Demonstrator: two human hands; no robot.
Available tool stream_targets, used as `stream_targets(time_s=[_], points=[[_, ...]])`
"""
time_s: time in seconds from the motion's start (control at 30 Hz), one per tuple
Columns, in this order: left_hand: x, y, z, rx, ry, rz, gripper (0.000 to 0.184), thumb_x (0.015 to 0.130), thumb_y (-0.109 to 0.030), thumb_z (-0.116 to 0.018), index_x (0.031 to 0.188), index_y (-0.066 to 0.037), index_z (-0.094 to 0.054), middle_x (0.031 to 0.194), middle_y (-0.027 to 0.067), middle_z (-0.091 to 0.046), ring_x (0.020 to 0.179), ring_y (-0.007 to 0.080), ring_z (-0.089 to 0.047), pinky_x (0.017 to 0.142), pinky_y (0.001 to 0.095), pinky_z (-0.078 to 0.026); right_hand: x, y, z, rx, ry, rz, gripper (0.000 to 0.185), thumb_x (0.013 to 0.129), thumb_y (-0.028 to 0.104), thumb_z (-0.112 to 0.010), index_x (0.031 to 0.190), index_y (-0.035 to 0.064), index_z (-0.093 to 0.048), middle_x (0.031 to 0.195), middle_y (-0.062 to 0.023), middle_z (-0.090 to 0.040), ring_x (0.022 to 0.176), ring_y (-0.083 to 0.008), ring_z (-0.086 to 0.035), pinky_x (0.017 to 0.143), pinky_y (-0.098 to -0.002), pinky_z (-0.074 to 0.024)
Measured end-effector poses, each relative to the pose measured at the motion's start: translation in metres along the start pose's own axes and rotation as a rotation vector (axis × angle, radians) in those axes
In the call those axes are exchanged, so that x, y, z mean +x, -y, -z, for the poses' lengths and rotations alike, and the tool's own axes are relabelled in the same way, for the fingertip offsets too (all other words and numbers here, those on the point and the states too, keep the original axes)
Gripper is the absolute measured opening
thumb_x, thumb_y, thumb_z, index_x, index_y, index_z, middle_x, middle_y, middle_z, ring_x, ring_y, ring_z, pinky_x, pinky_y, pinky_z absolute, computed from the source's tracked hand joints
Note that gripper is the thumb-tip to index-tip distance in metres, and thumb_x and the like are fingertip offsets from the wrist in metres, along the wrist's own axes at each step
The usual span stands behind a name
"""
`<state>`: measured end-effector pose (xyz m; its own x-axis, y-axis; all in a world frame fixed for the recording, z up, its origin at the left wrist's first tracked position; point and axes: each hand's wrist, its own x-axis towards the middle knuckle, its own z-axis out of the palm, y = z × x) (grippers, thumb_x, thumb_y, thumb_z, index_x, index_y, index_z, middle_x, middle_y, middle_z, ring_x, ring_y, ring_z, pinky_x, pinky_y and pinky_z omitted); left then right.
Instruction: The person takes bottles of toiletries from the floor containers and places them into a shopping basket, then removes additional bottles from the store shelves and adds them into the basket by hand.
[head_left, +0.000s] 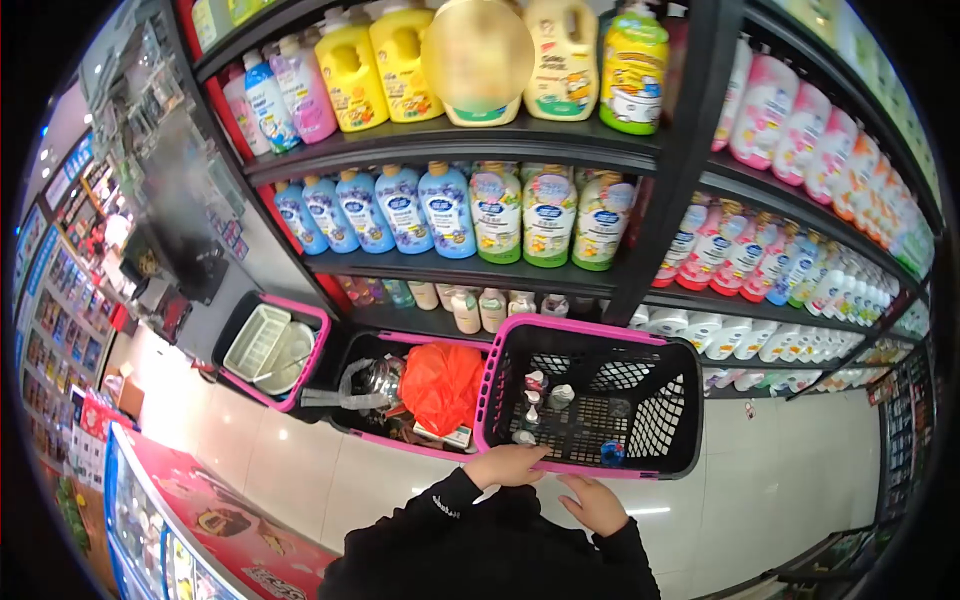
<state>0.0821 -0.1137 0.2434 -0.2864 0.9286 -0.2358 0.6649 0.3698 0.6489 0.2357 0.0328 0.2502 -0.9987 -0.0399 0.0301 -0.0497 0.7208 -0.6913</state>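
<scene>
Big black basket (652, 405) at view's 4 o'clock; left hand (507, 465) at its 7 o'clock rim, can't tell if gripping; right hand (597, 505), fingers spread, below its 6 o'clock edge.

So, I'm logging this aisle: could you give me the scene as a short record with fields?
left hand: at the near rim of the rightmost basket
right hand: beside that rim, contact unclear
rightmost basket: small items, including a blue item
middle basket: red bag
shelves: bottles in rows
</scene>
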Motion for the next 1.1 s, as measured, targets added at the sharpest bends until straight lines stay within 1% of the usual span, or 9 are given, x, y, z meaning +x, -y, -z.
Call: stream_targets(time_s=[0.03, 0.13, 0.2, 0.27, 0.73, 0.8, 0.87, 0.97, 1.1], points=[[-0.002, -0.006, -0.004, 0.016, 0.038, -0.018, 0.048, 0.08, -0.03, -0.048, 0.12, -0.006, -0.038, 0.108, 0.0206, -0.05, 0.095, 0.033, -0.051, 0.078, 0.0378, -0.042, -0.012, 0.009, 0.002, 0.043, -0.027, -0.035, 0.031, 0.075, 0.018, -0.055, 0.103, 0.0034, -0.051, 0.095, -0.0161, -0.055, 0.087, -0.0317, -0.053, 0.075, -0.0363, -0.043], [-0.008, -0.016, -0.023, -0.004, 0.146, -0.153, 0.048, 0.08, -0.03, -0.047, 0.12, -0.005, -0.038, 0.109, 0.0199, -0.05, 0.096, 0.032, -0.051, 0.08, 0.0373, -0.041, -0.051, 0.015, -0.014, 0.061, -0.113, -0.055, 0.03, 0.075, 0.018, -0.055, 0.102, 0.0031, -0.051, 0.094, -0.0159, -0.055, 0.086, -0.0318, -0.053, 0.074, -0.0365, -0.0431], [-0.022, -0.049, -0.014, -0.123, 0.29, -0.103, 0.048, 0.08, -0.029, -0.047, 0.12, -0.003, -0.038, 0.11, 0.0195, -0.049, 0.097, 0.0319, -0.05, 0.082, 0.037, -0.04, -0.073, 0.023, -0.024, 0.063, -0.109, -0.077, 0.029, 0.074, 0.017, -0.056, 0.099, 0.0028, -0.051, 0.089, -0.015, -0.055, 0.082, -0.0314, -0.053, 0.072, -0.0365, -0.0434], [-0.027, -0.045, -0.037, -0.013, 0.23, -0.283, 0.045, 0.08, -0.026, -0.046, 0.115, 0.002, -0.04, 0.108, 0.0203, -0.05, 0.097, 0.0336, -0.049, 0.081, 0.0356, -0.04, -0.091, 0.027, -0.038, 0.089, -0.117, -0.091, 0.031, 0.073, 0.016, -0.057, 0.099, 0.0025, -0.051, 0.088, -0.0148, -0.055, 0.081, -0.0312, -0.054, 0.071, -0.0367, -0.0436], [-0.076, -0.031, -0.018, -0.025, 0.285, -0.081, 0.049, 0.084, -0.031, -0.045, 0.122, -0.003, -0.035, 0.114, 0.0171, -0.048, 0.101, 0.028, -0.049, 0.084, 0.0312, -0.038, -0.106, 0.048, -0.05, 0.076, -0.008, -0.124, 0.033, 0.074, 0.017, -0.056, 0.103, 0.003, -0.05, 0.096, -0.0166, -0.055, 0.087, -0.0332, -0.053, 0.075, -0.0367, -0.043], [-0.081, -0.018, -0.007, -0.314, 0.178, 0.05, 0.051, 0.082, -0.031, -0.048, 0.121, 0.001, -0.037, 0.114, 0.0187, -0.048, 0.104, 0.0288, -0.048, 0.085, 0.033, -0.038, -0.096, 0.046, -0.053, 0.059, 0.017, -0.122, 0.033, 0.074, 0.017, -0.056, 0.103, 0.0031, -0.05, 0.096, -0.0163, -0.055, 0.087, -0.033, -0.053, 0.076, -0.0366, -0.0429], [-0.084, 0.02, -0.006, -0.243, 0.062, -0.031, 0.051, 0.082, -0.03, -0.049, 0.121, 0.0, -0.036, 0.114, 0.0168, -0.049, 0.103, 0.0256, -0.049, 0.084, 0.0322, -0.039, -0.083, 0.046, -0.055, 0.04, 0.036, -0.078, 0.032, 0.075, 0.018, -0.056, 0.103, 0.003, -0.05, 0.097, -0.0154, -0.054, 0.088, -0.0323, -0.052, 0.076, -0.0364, -0.0429], [-0.094, 0.045, 0.014, -0.238, -0.023, 0.127, 0.046, 0.083, -0.021, -0.051, 0.121, 0.001, -0.036, 0.115, 0.0148, -0.048, 0.102, 0.0214, -0.05, 0.084, 0.0298, -0.039, -0.056, 0.046, -0.06, 0.011, -0.005, 0.004, 0.031, 0.072, 0.017, -0.057, 0.099, 0.0027, -0.051, 0.092, -0.0148, -0.055, 0.083, -0.0316, -0.054, 0.072, -0.0378, -0.0434], [-0.103, 0.082, 0.034, -0.403, -0.171, 0.16, 0.046, 0.081, -0.021, -0.052, 0.121, -0.002, -0.039, 0.115, 0.0143, -0.049, 0.099, 0.0217, -0.052, 0.082, 0.0292, -0.04, -0.008, 0.052, -0.062, 0.002, 0.036, 0.008, 0.031, 0.072, 0.017, -0.057, 0.099, 0.0026, -0.051, 0.093, -0.0145, -0.055, 0.084, -0.0311, -0.054, 0.073, -0.0375, -0.0433]])
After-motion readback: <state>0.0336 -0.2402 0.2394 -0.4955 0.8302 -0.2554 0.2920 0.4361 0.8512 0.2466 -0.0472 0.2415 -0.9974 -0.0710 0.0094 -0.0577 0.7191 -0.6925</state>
